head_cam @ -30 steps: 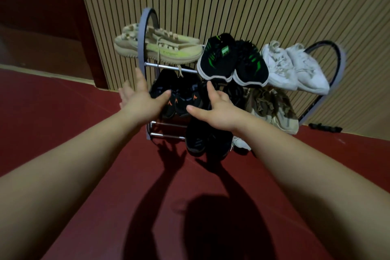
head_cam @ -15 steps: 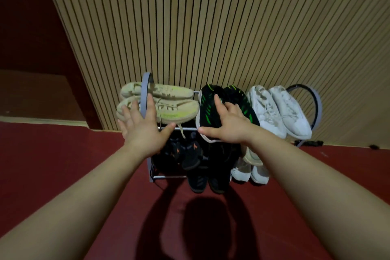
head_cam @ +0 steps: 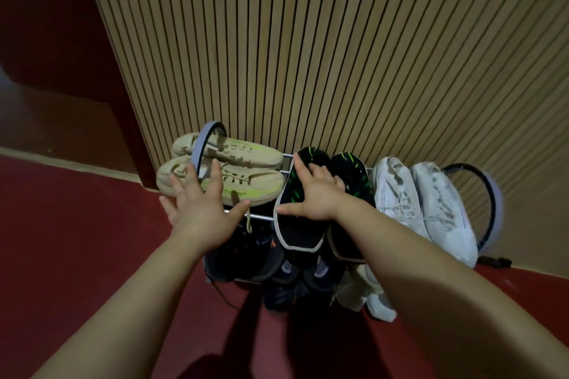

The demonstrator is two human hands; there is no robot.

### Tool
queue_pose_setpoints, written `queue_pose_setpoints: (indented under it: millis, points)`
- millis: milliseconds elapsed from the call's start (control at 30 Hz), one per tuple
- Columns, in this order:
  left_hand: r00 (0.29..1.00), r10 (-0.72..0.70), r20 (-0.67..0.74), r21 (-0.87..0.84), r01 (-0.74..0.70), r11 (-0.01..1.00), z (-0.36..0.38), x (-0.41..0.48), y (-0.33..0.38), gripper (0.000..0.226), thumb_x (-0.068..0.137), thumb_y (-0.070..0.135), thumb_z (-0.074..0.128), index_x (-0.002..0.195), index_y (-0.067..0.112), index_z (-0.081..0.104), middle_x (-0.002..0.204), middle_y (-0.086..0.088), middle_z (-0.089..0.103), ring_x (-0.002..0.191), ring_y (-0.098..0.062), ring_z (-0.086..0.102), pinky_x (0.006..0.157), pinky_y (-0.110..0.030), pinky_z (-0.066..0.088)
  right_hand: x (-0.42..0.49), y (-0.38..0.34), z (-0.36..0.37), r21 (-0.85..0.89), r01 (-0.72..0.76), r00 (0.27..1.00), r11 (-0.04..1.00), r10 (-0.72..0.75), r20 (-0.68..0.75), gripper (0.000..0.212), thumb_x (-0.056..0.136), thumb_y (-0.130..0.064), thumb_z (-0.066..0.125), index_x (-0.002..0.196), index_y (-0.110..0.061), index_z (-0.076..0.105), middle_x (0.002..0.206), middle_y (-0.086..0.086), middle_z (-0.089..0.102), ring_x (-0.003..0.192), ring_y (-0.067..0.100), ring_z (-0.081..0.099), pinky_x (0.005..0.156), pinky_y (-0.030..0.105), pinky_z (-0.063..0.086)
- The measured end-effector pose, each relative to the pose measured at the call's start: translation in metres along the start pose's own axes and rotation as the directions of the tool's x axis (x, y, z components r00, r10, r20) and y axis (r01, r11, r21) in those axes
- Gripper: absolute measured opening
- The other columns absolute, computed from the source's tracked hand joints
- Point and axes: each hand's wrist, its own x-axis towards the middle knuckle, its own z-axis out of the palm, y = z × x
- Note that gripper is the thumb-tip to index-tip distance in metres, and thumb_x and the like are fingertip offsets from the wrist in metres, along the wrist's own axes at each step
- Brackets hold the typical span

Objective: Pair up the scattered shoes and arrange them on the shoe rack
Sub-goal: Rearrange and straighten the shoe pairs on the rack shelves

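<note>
Three pairs fill the shoe rack's (head_cam: 488, 209) top shelf: beige shoes (head_cam: 246, 177), black-and-green shoes (head_cam: 311, 203), white shoes (head_cam: 425, 203). Darker shoes (head_cam: 271, 258) sit below. My left hand (head_cam: 200, 209) spreads flat over the beige pair, gripping nothing; my right hand (head_cam: 314, 194) lies splayed on a black shoe, against the slatted wall (head_cam: 308, 40).

Three shoe pairs (head_cam: 425, 194) side by side atop rack (head_cam: 492, 194).
</note>
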Motion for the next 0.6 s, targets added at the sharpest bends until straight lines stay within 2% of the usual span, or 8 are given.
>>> queue_pose_setpoints:
  millis: [167, 300, 433, 600]
  points:
    - [0.994, -0.104, 0.023, -0.052, 0.105, 0.993, 0.001, -0.011, 0.012, 0.087, 0.086, 0.066, 0.038, 0.148, 0.032, -0.013, 0.156, -0.011, -0.020, 0.141, -0.035, -0.024, 0.113, -0.055, -0.008, 0.045, -0.025, 0.010, -0.092, 0.121, 0.990, 0.988, -0.114, 0.081, 0.119, 0.070, -0.074, 0.059, 0.145, -0.034, -0.024, 0.159, 0.011, 0.000, 0.146, 0.029, -0.001, 0.117, 0.051, 0.001]
    - [0.999, -0.051, -0.008, -0.012, 0.051, 0.999, 0.015, -0.019, -0.009, 0.087, 0.087, 0.065, 0.038, 0.146, 0.035, -0.018, 0.155, -0.008, -0.024, 0.140, -0.033, -0.027, 0.113, -0.053, -0.011, 0.074, -0.042, 0.026, -0.135, 0.144, 0.986, 0.980, -0.131, 0.104, 0.120, 0.069, -0.075, 0.058, 0.145, -0.033, -0.025, 0.159, 0.011, 0.004, 0.146, 0.029, 0.005, 0.117, 0.051, 0.003]
    - [0.997, -0.073, 0.014, 0.008, 0.072, 0.997, 0.021, -0.015, -0.026, 0.087, 0.088, 0.062, 0.040, 0.147, 0.033, -0.016, 0.155, -0.008, -0.022, 0.140, -0.034, -0.028, 0.115, -0.054, -0.009, 0.087, -0.049, 0.038, -0.245, 0.128, 0.991, 0.961, -0.117, 0.059, 0.121, 0.069, -0.076, 0.058, 0.145, -0.033, -0.025, 0.157, 0.016, 0.005, 0.145, 0.033, 0.009, 0.116, 0.051, 0.007]
    - [0.999, 0.033, -0.005, -0.008, -0.033, 0.999, 0.015, 0.003, -0.009, 0.088, 0.088, 0.062, 0.041, 0.147, 0.032, -0.016, 0.156, -0.007, -0.022, 0.140, -0.033, -0.028, 0.112, -0.052, -0.013, 0.089, -0.054, 0.035, -0.338, 0.151, 0.985, 0.929, -0.172, -0.033, 0.121, 0.068, -0.075, 0.059, 0.148, -0.030, -0.020, 0.148, 0.018, 0.028, 0.137, 0.034, 0.026, 0.110, 0.049, 0.017]
